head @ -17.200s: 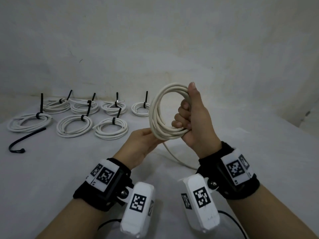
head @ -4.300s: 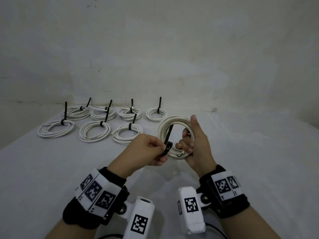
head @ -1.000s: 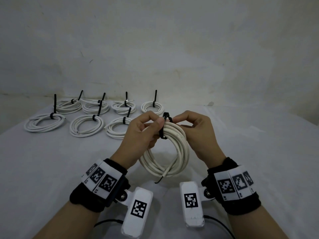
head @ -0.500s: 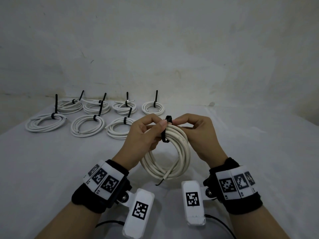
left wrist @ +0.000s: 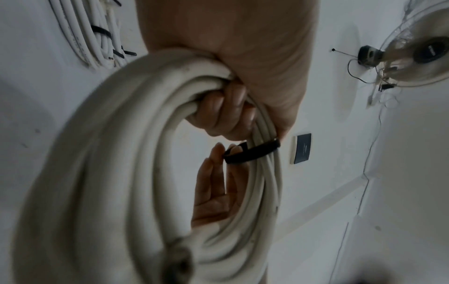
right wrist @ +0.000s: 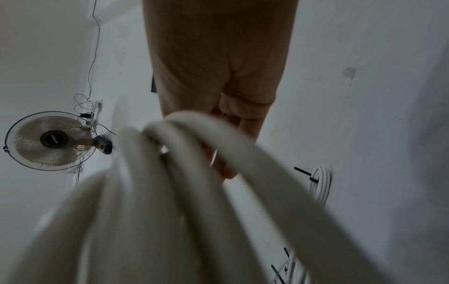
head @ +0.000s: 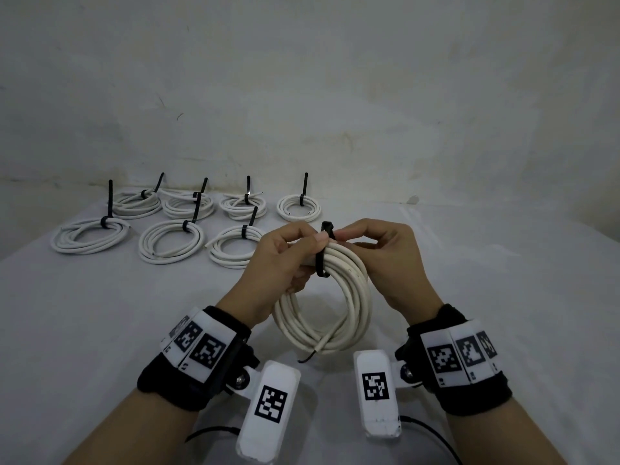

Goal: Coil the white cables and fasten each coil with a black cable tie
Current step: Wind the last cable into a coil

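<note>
- A coil of white cable [head: 330, 303] hangs upright in the air above the counter [head: 100, 313], held at its top between two hands, and its loose end [head: 310, 354] dangles from the bottom of the loop.
- A black cable tie [head: 322, 260] wraps the coil's strands at the top, right at the grip; its head [head: 327, 227] stands up just above the cable.
- The left hand [head: 285, 260] has its lower fingers curled around the strands just left of the tie, while thumb and forefinger pinch beside the tie's head.
- The left wrist view shows these fingers [left wrist: 226, 113] closed over the bundle, with the tie's band [left wrist: 252, 151] crossing the strands just below them.
- The right hand [head: 385, 260] meets it from the other side, thumb and forefinger pinching the tie at the head; its other fingers are loosely bent.
- Beyond the grip and to its left, eight finished coils [head: 171, 241] lie flat on the counter in two rows, each bound by a black tie with its tail sticking up.
- A pale wall [head: 335, 95] rises behind the counter.
</note>
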A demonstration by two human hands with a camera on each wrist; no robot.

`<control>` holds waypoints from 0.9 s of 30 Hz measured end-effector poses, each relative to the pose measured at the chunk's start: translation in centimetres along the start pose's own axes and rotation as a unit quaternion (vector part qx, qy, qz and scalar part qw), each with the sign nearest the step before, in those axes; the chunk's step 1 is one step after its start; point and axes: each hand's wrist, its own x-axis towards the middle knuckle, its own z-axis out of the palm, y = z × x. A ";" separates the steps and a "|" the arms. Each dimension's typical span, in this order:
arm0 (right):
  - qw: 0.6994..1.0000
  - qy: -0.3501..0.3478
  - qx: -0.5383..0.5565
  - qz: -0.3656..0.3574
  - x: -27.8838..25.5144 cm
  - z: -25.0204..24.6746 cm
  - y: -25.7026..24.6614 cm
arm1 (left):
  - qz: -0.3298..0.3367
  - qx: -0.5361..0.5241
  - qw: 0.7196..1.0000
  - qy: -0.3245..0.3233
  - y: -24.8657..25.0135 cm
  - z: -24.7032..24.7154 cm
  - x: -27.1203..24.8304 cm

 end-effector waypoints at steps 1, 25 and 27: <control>1.000 0.002 -0.001 -0.002 0.0 0.0 0.1 | -0.011 -0.002 1.000 -0.006 0.0 0.0 0.1; 0.993 -0.019 -0.111 -0.042 0.2 0.0 -0.8 | -0.012 0.059 0.998 0.002 0.3 -0.3 0.2; 0.994 -0.031 -0.104 -0.031 0.2 -0.1 -1.0 | 0.000 0.093 0.996 0.003 0.5 -0.4 0.0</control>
